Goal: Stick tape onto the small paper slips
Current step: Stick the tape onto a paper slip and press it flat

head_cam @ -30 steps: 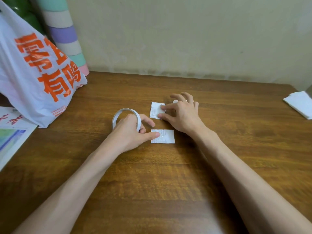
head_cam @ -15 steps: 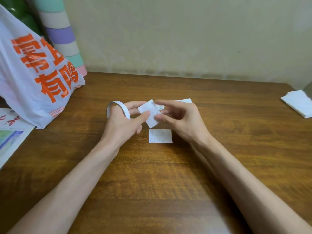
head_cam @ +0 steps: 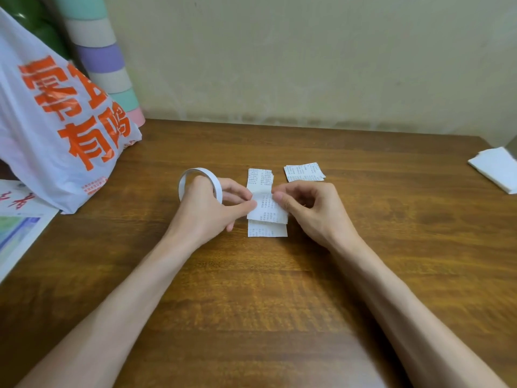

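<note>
Both hands pinched one paper slip (head_cam: pixel 267 208) above table (head_cam: pixel 279 303): left hand (head_cam: pixel 207 208) also carried tape roll (head_cam: pixel 200 186), right hand (head_cam: pixel 310 210) gripped slip's right edge; other slips (head_cam: pixel 304 172) lay flat nearby

White paper slips (head_cam: pixel 267 208) carry grey print; white tape roll (head_cam: pixel 200 183); brown wood-grain table (head_cam: pixel 251 303); white bag (head_cam: pixel 56 130) with orange lettering.
</note>
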Motion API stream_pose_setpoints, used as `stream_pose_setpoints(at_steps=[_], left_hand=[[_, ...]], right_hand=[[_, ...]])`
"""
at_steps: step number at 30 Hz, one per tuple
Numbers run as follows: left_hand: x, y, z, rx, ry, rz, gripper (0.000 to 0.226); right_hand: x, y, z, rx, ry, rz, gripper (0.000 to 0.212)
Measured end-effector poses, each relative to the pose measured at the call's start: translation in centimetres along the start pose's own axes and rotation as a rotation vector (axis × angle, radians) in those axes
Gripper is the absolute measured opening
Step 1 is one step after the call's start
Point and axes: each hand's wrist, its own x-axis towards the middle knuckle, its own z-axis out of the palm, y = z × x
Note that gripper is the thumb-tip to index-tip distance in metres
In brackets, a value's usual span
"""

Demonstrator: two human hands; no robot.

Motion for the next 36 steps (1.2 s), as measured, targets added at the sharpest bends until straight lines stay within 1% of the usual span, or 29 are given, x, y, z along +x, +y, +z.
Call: stream_pose_setpoints(at_steps=[2, 5, 7, 10, 13, 19, 28, 36], left_hand=[[0.1, -0.2, -0.1, -0.017, -0.028, -0.023, 0.012], [0.3, -0.4, -0.4, -0.046, -0.082, -0.050, 0.008], [0.5, -0.5, -0.5, -0.003, -0.074, -0.028, 0.008], [0.8, -0.8, -0.6, 0.089, -0.046, 0.013, 0.017], [1.1, -1.2, -0.6, 0.157, -0.034, 0.026, 0.020], [1.0, -1.3, -0.6, 0.199, -0.036, 0.072, 0.022], [1.0, -1.4, -0.5, 0.229, -0.133, 0.060, 0.038], [1.1, -1.5, -0.5, 0.201, -0.135, 0.069, 0.033]], right_hand=[[-0.1, 0.2, -0.2, 0.008, -0.013, 0.033, 0.009], [0.1, 0.4, -0.4, -0.046, -0.055, 0.070, 0.011], [0.2, 0.3, -0.4, -0.072, -0.090, 0.093, 0.012], [0.5, 0.0, -0.8, -0.121, -0.144, 0.111, 0.011], [0.6, 0.0, -0.8, -0.161, -0.185, 0.115, 0.012], [1.0, -0.1, -0.7, -0.193, -0.188, 0.127, 0.006], [1.2, -0.3, -0.7, -0.222, -0.230, 0.097, 0.006], [1.7, 0.3, -1.0, -0.171, -0.270, 0.099, 0.007]])
